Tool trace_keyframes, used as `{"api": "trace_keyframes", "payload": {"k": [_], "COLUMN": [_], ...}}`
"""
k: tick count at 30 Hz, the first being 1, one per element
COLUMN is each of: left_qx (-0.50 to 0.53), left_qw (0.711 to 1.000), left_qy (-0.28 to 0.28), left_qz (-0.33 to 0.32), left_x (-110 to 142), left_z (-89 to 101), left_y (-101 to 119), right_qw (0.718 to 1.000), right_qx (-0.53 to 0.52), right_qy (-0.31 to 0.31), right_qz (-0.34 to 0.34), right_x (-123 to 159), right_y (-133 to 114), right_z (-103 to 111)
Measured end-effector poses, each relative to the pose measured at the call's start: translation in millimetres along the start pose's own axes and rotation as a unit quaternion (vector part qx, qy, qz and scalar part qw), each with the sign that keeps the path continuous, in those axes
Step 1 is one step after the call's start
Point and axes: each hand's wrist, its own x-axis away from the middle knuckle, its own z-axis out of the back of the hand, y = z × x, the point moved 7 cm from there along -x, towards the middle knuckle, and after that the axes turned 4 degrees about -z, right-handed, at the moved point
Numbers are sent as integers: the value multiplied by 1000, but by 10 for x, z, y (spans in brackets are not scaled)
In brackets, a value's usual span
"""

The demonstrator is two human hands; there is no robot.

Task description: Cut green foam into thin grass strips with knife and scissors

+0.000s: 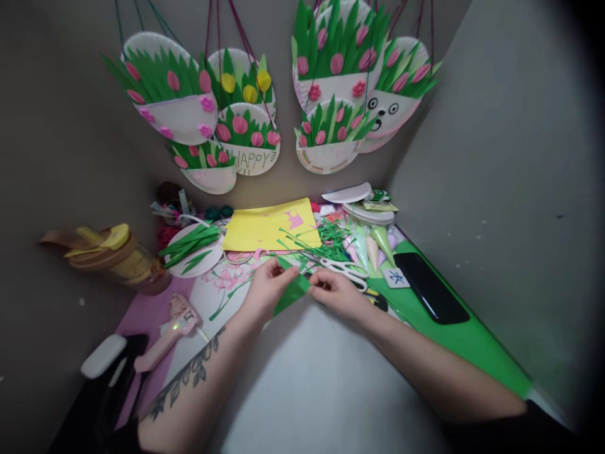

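A piece of green paper (290, 295) is held up between my two hands over the near part of the table. My left hand (270, 282) pinches its upper left side between thumb and fingers. With thumb and fingertips together, my right hand (333, 291) grips the right edge of the same paper. White-handled scissors (343, 268) lie just behind my right hand. Beyond my hands a yellow sheet (265, 227) with pink scraps rests on the table, and thin green paper strips (338, 239) are heaped to its right.
On the left are a pink glue gun (172, 328), a brown-lidded cup (123, 258) and a paper plate (212, 261) with green paper leaves. A black phone (431, 287) and piping bags (382, 244) lie right. Decorated paper-plate baskets (182, 120) hang on the wall ahead.
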Motion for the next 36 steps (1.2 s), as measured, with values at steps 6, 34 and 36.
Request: {"api": "trace_keyframes", "payload": {"k": [6,34,36], "left_qx": [17,-285,-289], "left_qw": [998,930,927], "left_qy": [-24,77,21], "left_qz": [47,-220,-238], "left_x": [61,78,179], "left_z": [-116,146,-51], "left_y": [-224,311,275], "right_qw": [998,978,984], "right_qx": [-64,-201,-175], "right_qy": [-6,42,25], "right_qz": [-1,-39,-33], "right_x": [-10,37,59], "right_y": [51,-25,-39], "right_z": [-14,75,23]}}
